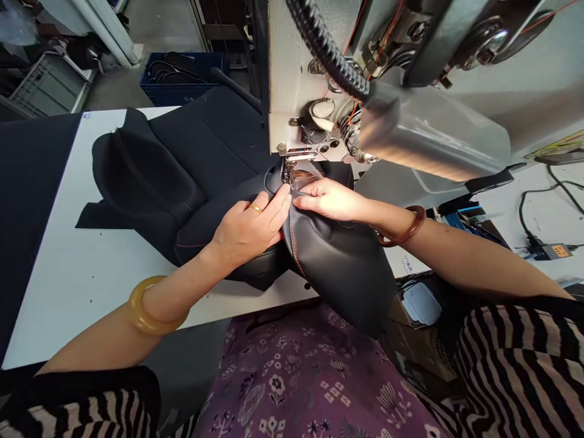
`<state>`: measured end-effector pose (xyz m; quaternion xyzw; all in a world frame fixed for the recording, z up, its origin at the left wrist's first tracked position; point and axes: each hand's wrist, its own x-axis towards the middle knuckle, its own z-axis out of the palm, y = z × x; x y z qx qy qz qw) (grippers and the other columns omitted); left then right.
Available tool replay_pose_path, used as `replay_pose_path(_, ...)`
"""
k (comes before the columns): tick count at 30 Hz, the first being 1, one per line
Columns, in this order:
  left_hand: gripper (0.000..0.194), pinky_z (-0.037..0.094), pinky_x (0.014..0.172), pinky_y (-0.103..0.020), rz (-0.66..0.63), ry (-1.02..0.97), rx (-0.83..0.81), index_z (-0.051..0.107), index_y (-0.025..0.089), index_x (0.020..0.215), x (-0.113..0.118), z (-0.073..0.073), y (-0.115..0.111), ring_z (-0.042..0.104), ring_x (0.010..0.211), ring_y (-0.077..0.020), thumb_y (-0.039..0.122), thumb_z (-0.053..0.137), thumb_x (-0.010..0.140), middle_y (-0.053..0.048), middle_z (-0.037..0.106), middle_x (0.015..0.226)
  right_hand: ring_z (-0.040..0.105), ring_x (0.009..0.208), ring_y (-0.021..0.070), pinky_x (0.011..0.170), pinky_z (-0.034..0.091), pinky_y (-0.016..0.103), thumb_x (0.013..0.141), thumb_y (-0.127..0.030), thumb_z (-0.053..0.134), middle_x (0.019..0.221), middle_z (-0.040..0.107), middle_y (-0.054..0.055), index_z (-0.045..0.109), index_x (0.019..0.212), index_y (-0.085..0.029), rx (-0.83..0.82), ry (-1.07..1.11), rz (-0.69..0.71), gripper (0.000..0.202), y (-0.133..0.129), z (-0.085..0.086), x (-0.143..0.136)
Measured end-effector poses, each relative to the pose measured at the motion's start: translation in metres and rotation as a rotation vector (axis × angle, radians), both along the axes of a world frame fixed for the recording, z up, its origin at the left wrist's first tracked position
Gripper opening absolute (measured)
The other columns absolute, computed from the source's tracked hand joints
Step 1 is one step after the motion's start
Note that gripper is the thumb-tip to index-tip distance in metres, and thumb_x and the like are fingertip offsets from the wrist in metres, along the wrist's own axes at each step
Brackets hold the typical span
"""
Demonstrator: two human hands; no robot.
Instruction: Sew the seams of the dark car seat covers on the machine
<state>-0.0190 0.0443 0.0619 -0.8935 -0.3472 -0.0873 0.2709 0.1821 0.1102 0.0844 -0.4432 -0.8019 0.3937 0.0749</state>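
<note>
A large black cover [347, 261] with a curved line of red stitching lies under the sewing machine's needle and presser foot [288, 169]. Just left of the foot, my left hand [253, 228], with a gold ring, grips the cover's edge, fingertips close to the needle. My right hand [331, 199] pinches the same material right of the foot, thumb and fingers pressed together. Both hands nearly touch at the seam. The cover spreads left over the white table, and its right part hangs over the front edge. The needle tip is hard to make out.
The machine head [314, 73] rises over the right side, with a grey plastic guard [433, 131] and a ribbed black hose. A blue crate [171, 91] with dark pieces stands behind the white table [59, 274]. Cables and a socket [554, 250] are at the far right.
</note>
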Motion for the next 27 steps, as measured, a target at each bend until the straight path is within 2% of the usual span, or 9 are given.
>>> replay_pose_path(3, 0.04, 0.049, 0.06, -0.035, -0.024, 0.002, 0.067, 0.063, 0.006, 0.127, 0.002, -0.002, 0.004, 0.065, 0.095, -0.024, 0.023, 0.05, 0.093, -0.01, 0.062, 0.136, 0.049, 0.066, 0.0157, 0.067, 0.036, 0.03, 0.089, -0.039, 0.047, 0.066, 0.055, 0.004, 0.052, 0.066, -0.017, 0.374, -0.308, -0.014, 0.032, -0.012, 0.0, 0.002)
replay_pose_path(5, 0.039, 0.049, 0.064, -0.036, -0.033, 0.004, 0.071, 0.063, 0.005, 0.126, 0.003, -0.003, 0.005, 0.065, 0.096, -0.0247, 0.022, 0.05, 0.093, -0.012, 0.063, 0.134, 0.058, 0.08, 0.0225, 0.077, 0.041, 0.035, 0.09, -0.043, 0.046, 0.081, 0.066, 0.011, 0.063, 0.08, -0.015, 0.601, -0.386, -0.048, 0.035, -0.017, -0.003, 0.005)
replay_pose_path(6, 0.039, 0.049, 0.067, -0.037, -0.037, -0.003, 0.067, 0.063, 0.004, 0.125, 0.003, -0.004, 0.005, 0.065, 0.096, -0.025, 0.022, 0.05, 0.093, -0.013, 0.064, 0.133, 0.06, 0.086, 0.0243, 0.08, 0.042, 0.036, 0.091, -0.043, 0.044, 0.088, 0.068, 0.013, 0.065, 0.087, -0.014, 0.657, -0.376, -0.084, 0.036, -0.016, -0.006, 0.006)
replay_pose_path(10, 0.039, 0.051, 0.085, -0.045, -0.018, -0.086, 0.018, 0.06, 0.006, 0.126, 0.004, -0.008, 0.007, 0.065, 0.1, -0.0272, 0.023, 0.05, 0.093, -0.016, 0.064, 0.132, 0.062, 0.084, 0.0213, 0.075, 0.044, 0.033, 0.095, -0.034, 0.038, 0.095, 0.07, 0.009, 0.065, 0.113, -0.015, 0.599, -0.216, -0.235, 0.038, 0.001, -0.015, 0.014)
replay_pose_path(13, 0.039, 0.047, 0.1, -0.055, 0.019, -0.128, -0.049, 0.058, 0.011, 0.129, 0.005, -0.01, 0.008, 0.064, 0.112, -0.0296, 0.024, 0.052, 0.093, -0.016, 0.062, 0.135, 0.063, 0.085, 0.019, 0.075, 0.045, 0.031, 0.094, -0.033, 0.039, 0.098, 0.071, 0.006, 0.062, 0.124, -0.017, 0.542, -0.153, -0.173, 0.041, 0.016, -0.015, 0.016)
replay_pose_path(15, 0.04, 0.044, 0.104, -0.059, 0.035, -0.148, -0.075, 0.056, 0.012, 0.13, 0.005, -0.011, 0.008, 0.061, 0.12, -0.0308, 0.024, 0.054, 0.092, -0.016, 0.061, 0.136, 0.064, 0.086, 0.0198, 0.076, 0.046, 0.031, 0.095, -0.035, 0.039, 0.1, 0.071, 0.006, 0.066, 0.118, -0.017, 0.52, -0.199, -0.131, 0.04, 0.022, -0.012, 0.015)
replay_pose_path(19, 0.043, 0.046, 0.103, -0.06, 0.062, -0.186, -0.132, 0.055, 0.011, 0.132, 0.007, -0.012, 0.008, 0.056, 0.128, -0.0335, 0.023, 0.056, 0.091, -0.019, 0.06, 0.136, 0.065, 0.083, 0.0243, 0.076, 0.047, 0.036, 0.098, -0.044, 0.038, 0.089, 0.07, 0.012, 0.069, 0.093, -0.013, 0.514, -0.375, -0.182, 0.044, 0.025, -0.009, 0.013)
replay_pose_path(23, 0.041, 0.052, 0.097, -0.054, 0.095, -0.201, -0.127, 0.058, 0.009, 0.129, 0.011, -0.012, 0.007, 0.058, 0.126, -0.0338, 0.022, 0.054, 0.091, -0.02, 0.062, 0.133, 0.064, 0.083, 0.0219, 0.075, 0.047, 0.033, 0.099, -0.05, 0.033, 0.083, 0.068, 0.008, 0.067, 0.088, -0.016, 0.488, -0.283, -0.21, 0.049, 0.033, -0.018, 0.016)
replay_pose_path(27, 0.039, 0.052, 0.099, -0.051, 0.14, -0.2, -0.132, 0.06, 0.012, 0.129, 0.016, -0.013, 0.007, 0.059, 0.126, -0.0317, 0.023, 0.052, 0.091, -0.019, 0.063, 0.132, 0.064, 0.09, 0.0224, 0.082, 0.048, 0.034, 0.099, -0.054, 0.031, 0.087, 0.068, 0.008, 0.067, 0.089, -0.016, 0.489, -0.217, -0.275, 0.053, 0.043, -0.029, 0.017)
